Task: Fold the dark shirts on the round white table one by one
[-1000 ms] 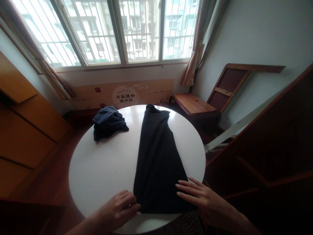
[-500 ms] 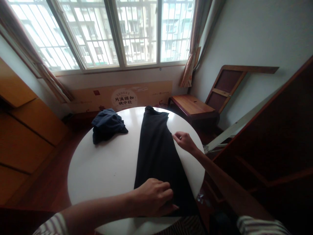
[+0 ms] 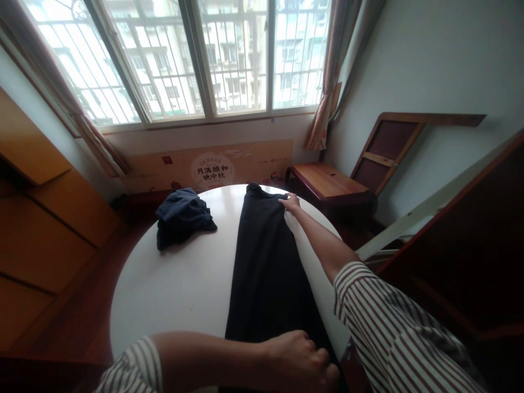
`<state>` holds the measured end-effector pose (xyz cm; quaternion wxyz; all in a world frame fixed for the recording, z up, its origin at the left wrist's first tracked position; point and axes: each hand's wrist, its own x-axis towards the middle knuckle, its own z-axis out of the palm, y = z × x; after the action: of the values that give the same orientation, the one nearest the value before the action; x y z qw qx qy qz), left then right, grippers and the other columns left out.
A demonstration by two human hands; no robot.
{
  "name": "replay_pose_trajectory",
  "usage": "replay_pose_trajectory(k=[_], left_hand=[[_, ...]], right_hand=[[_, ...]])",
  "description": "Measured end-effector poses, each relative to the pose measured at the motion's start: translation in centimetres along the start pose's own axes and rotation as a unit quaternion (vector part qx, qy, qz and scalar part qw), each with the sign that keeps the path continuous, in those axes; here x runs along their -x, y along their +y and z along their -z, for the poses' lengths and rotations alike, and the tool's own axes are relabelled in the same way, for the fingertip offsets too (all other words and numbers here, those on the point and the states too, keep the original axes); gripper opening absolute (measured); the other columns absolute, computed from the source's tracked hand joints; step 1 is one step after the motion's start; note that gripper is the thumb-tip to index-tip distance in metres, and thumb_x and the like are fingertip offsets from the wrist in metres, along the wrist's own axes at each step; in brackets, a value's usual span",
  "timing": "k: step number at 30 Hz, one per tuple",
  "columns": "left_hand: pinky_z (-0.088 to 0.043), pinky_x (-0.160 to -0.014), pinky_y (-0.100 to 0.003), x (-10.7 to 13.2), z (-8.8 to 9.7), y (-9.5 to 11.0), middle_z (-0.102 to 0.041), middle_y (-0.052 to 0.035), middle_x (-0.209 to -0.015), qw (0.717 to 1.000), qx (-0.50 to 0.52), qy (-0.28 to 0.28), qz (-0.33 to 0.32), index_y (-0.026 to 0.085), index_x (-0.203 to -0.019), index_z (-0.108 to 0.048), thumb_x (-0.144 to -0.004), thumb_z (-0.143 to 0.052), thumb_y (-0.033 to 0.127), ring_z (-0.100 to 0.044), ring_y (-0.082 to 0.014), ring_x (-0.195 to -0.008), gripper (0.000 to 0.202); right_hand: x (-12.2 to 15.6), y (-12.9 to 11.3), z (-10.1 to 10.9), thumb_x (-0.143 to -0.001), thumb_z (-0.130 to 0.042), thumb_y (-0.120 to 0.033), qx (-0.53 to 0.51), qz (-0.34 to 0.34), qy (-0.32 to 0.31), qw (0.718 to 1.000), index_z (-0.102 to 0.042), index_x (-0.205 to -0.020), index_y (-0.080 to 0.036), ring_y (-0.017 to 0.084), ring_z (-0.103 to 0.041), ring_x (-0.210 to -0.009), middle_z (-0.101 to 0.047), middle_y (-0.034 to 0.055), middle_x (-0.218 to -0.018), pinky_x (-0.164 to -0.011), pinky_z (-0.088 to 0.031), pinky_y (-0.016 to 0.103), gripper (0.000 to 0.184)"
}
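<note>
A long black garment (image 3: 268, 262) lies lengthwise over a round white table (image 3: 164, 289), narrow at its far end and wider towards me; its exact kind is unclear. A bunched dark collar-like part (image 3: 254, 187) shows at the far left tip. My right hand (image 3: 291, 202) reaches across and pinches the far right corner of the cloth. Close to me, my left hand (image 3: 303, 360) rests over the near right part of the garment, fingers curled in; the fingertips are hidden beneath it. A crumpled dark blue cloth (image 3: 184, 215) sits apart at the table's far left.
Behind the table stand a low wooden stool-like table (image 3: 327, 183) and a leaning wooden frame (image 3: 387, 153). A printed board (image 3: 254, 161) is under the barred window. Orange cabinets (image 3: 53, 234) flank the left side, and a dark wooden panel (image 3: 458, 262) the right.
My right hand has gone farther along the garment's right edge to its far corner. My left hand has shifted nearer and to the right. The view has tilted slightly.
</note>
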<state>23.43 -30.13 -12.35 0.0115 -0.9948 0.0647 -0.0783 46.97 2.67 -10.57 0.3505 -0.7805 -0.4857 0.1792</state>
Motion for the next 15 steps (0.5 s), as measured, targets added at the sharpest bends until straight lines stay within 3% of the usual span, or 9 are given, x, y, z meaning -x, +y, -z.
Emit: replay_pose_trajectory(k=[6, 10, 13, 15], left_hand=[[-0.046, -0.051, -0.029, -0.7, -0.9, -0.9, -0.06, -0.0012, -0.074, 0.996, 0.07, -0.01, -0.062, 0.018, -0.099, -0.057, -0.096, -0.054, 0.028, -0.065, -0.0162, -0.063, 0.011], [-0.045, -0.049, -0.029, -0.9, -1.6, -0.8, -0.061, -0.0012, -0.075, 0.994, 0.092, -0.027, -0.051, 0.02, -0.097, -0.057, -0.097, -0.054, 0.028, -0.062, -0.0159, -0.061, 0.009], [-0.047, -0.056, -0.03, -0.9, -0.1, -1.8, -0.063, -0.0028, -0.082, 0.993, 0.111, -0.012, -0.03, 0.019, -0.099, -0.056, -0.098, -0.05, 0.033, -0.063, -0.0165, -0.069, 0.016], [-0.05, -0.069, -0.034, -0.9, 1.1, -3.6, -0.065, -0.0063, -0.094, 0.995, 0.098, 0.008, 0.024, 0.017, -0.1, -0.057, -0.096, -0.05, 0.034, -0.064, -0.0193, -0.081, 0.019]], right_hand=[[-2.4, -1.0, -1.8, -0.095, -0.061, -0.035, 0.026, 0.042, 0.018, 0.999, -0.06, -0.121, -0.016, 0.021, -0.064, -0.101, -0.062, 0.0084, -0.121, -0.084, -0.056, 0.04, 0.032], [-2.7, -0.9, -1.5, -0.095, -0.061, -0.036, 0.069, 0.06, 0.02, 0.996, -0.059, -0.122, -0.016, 0.021, -0.064, -0.1, -0.062, 0.0082, -0.12, -0.084, -0.055, 0.041, 0.034], [-1.9, -1.2, -0.9, -0.098, -0.053, -0.033, 0.119, 0.093, 0.021, 0.988, -0.058, -0.129, -0.011, 0.029, -0.057, -0.117, -0.057, 0.0181, -0.13, -0.101, -0.045, 0.049, 0.038], [-0.9, -1.5, -0.9, -0.099, -0.048, -0.033, 0.15, 0.138, 0.001, 0.979, -0.053, -0.137, -0.009, 0.034, -0.045, -0.131, -0.047, 0.0226, -0.143, -0.112, -0.032, 0.047, 0.046]])
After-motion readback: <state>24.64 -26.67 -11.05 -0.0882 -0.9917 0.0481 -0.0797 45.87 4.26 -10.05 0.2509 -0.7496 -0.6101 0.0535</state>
